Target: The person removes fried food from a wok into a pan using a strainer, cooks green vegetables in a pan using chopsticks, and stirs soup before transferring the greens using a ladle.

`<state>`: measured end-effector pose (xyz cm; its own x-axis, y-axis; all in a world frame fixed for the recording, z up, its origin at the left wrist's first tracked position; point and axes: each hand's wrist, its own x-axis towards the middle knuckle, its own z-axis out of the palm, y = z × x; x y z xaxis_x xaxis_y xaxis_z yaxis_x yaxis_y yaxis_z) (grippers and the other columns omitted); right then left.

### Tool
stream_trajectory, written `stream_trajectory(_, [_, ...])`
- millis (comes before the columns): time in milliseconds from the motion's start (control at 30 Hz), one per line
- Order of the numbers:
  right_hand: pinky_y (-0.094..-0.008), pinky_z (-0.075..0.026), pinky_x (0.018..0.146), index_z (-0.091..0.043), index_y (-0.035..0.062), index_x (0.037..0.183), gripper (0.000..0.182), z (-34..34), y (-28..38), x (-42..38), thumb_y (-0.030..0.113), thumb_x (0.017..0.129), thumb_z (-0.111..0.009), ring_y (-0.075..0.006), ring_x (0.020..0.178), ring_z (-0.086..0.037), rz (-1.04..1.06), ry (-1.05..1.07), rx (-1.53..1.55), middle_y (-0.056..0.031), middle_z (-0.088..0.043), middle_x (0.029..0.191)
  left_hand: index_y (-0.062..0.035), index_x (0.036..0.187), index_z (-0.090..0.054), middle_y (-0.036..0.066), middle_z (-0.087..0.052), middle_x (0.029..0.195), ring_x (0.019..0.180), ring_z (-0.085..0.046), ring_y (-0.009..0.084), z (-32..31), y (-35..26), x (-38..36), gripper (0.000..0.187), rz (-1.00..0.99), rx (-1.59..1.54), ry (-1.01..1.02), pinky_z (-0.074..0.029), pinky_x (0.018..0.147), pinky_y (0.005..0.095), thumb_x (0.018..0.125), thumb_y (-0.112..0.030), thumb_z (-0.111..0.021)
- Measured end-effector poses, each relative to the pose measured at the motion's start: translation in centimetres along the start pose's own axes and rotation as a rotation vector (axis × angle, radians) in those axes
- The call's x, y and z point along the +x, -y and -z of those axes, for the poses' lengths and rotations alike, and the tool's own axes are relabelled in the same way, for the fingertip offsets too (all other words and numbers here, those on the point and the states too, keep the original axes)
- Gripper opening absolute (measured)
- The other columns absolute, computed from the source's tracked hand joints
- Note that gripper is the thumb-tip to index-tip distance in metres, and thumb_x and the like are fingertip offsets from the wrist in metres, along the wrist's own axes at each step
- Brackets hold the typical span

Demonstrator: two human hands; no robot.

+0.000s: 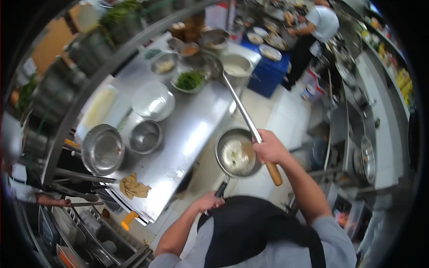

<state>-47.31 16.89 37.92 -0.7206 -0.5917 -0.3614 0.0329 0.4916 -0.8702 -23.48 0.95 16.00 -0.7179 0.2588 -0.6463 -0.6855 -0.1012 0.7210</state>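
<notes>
Low in front of my body, my left hand (pixel 208 202) is closed around the black handle of a metal pan (pixel 217 154). The pan holds a cloudy liquid with a few small green bits. My right hand (pixel 271 147) grips a long-handled ladle (pixel 241 106) near its wooden end, over the pan's right edge. The metal shaft slants up and away, and the ladle's bowl is at the far end of the steel table, close to a bowl of green leaves (pixel 189 80) and a pot of pale contents (pixel 237 67).
On the steel table (pixel 187 134) are a colander (pixel 103 149), a steel bowl (pixel 145 136), a clear round bowl (pixel 153 102) and a brown cloth (pixel 134 186). A person (pixel 324 22) stands beyond a blue box (pixel 268 78). Another person's hand (pixel 64 202) shows at left.
</notes>
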Motion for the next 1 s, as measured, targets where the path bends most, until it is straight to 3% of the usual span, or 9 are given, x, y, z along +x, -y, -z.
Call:
stream_trajectory(33, [-0.0325, -0.043, 0.038, -0.048, 0.0012, 0.085, 0.008, 0.7, -0.8, -2.5, 0.003, 0.079, -0.054, -0.016, 0.041, -0.053, -0.051, 0.073, 0.167, -0.0074, -0.051, 0.063, -0.0092, 0.073, -0.056, -0.004, -0.049, 0.059, 0.05, -0.044, 0.0057, 0.2, 0.0, -0.1, 0.018, -0.001, -0.079, 0.037, -0.031, 0.045, 0.0228, 0.083, -0.016, -0.069])
stream_trajectory(133, [-0.0317, -0.042, 0.036, -0.045, 0.0028, 0.084, 0.01, 2.7, -3.0, -9.4, 0.0, 0.079, -0.053, -0.0162, 0.039, -0.053, -0.193, 0.042, 0.275, -0.0053, -0.049, 0.062, -0.0062, 0.087, -0.053, -0.002, -0.05, 0.063, 0.048, -0.043, 0.0067, -0.1, -1.9, -1.3, 0.014, 0.028, -0.132, 0.042, -0.033, 0.044, 0.0236, 0.087, -0.009, -0.067])
stream_trajectory(267, [-0.0329, -0.043, 0.036, -0.045, 0.0026, 0.083, 0.011, 3.3, -6.9, -14.4, -0.001, 0.078, -0.054, -0.0167, 0.039, -0.053, -0.352, -0.04, 0.121, -0.0045, -0.048, 0.06, -0.0054, 0.088, -0.052, -0.001, -0.049, 0.063, 0.047, -0.043, 0.0076, 0.4, -2.2, -1.0, 0.017, 0.024, -0.128, 0.073, -0.033, 0.043, 0.0241, 0.088, -0.009, -0.068])
stream_trajectory(400, [-0.0345, -0.045, 0.038, -0.046, 0.0007, 0.082, 0.011, 3.4, -11.8, -15.2, 0.001, 0.077, -0.055, -0.018, 0.039, -0.054, -0.476, -0.042, -0.024, -0.0073, -0.049, 0.06, -0.0055, 0.086, -0.05, 0.0, -0.049, 0.062, 0.045, -0.043, 0.0082, 0.4, -2.6, -1.2, 0.018, 0.025, -0.138, 0.077, -0.033, 0.042, 0.0246, 0.088, -0.007, -0.067])
stream_trajectory(500, [-0.0366, -0.046, 0.039, -0.048, -0.001, 0.082, 0.011, 3.0, -14.3, -14.4, 0.003, 0.076, -0.056, -0.0205, 0.043, -0.056, -0.432, -0.02, -0.199, -0.011, -0.052, 0.062, -0.0059, 0.085, -0.047, 0.001, -0.049, 0.062, 0.043, -0.043, 0.0089, 0.7, -2.1, -0.9, 0.02, 0.042, -0.187, 0.083, -0.032, 0.041, 0.0255, 0.087, -0.005, -0.067])
stream_trajectory(567, [-0.0375, -0.046, 0.041, -0.048, -0.0015, 0.082, 0.012, 2.7, -14.4, -14.0, 0.004, 0.075, -0.057, -0.0217, 0.045, -0.057, -0.458, -0.009, -0.215, -0.0121, -0.053, 0.063, -0.0056, 0.085, -0.052, -0.001, -0.049, 0.062, 0.046, -0.045, 0.0079, 0.4, -3.0, -1.4, 0.017, 0.067, -0.258, 0.083, -0.032, 0.042, 0.024, 0.087, -0.007, -0.068])
stream_trajectory(833, [-0.0389, -0.048, 0.044, -0.05, -0.0015, 0.082, 0.013, 2.5, -15.7, -14.1, 0.006, 0.075, -0.057, -0.0235, 0.05, -0.058, -0.489, 0.024, -0.258, -0.0134, -0.054, 0.063, -0.0052, 0.082, -0.048, 0.001, -0.049, 0.062, 0.043, -0.045, 0.0087, -1.1, -5.0, -2.1, 0.017, 0.122, -0.247, 0.051, -0.033, 0.039, 0.0245, 0.087, -0.005, -0.065])
stream_trajectory(1000, [-0.0395, -0.05, 0.048, -0.051, -0.0006, 0.083, 0.013, 3.3, -15.7, -15.6, 0.006, 0.075, -0.058, -0.0245, 0.052, -0.06, -0.544, 0.154, -0.299, -0.0133, -0.056, 0.065, -0.0051, 0.086, -0.049, 0.002, -0.049, 0.061, 0.043, -0.046, 0.009, -1.4, -4.8, -1.4, 0.016, 0.163, -0.258, 0.053, -0.036, 0.039, 0.025, 0.086, -0.006, -0.065])
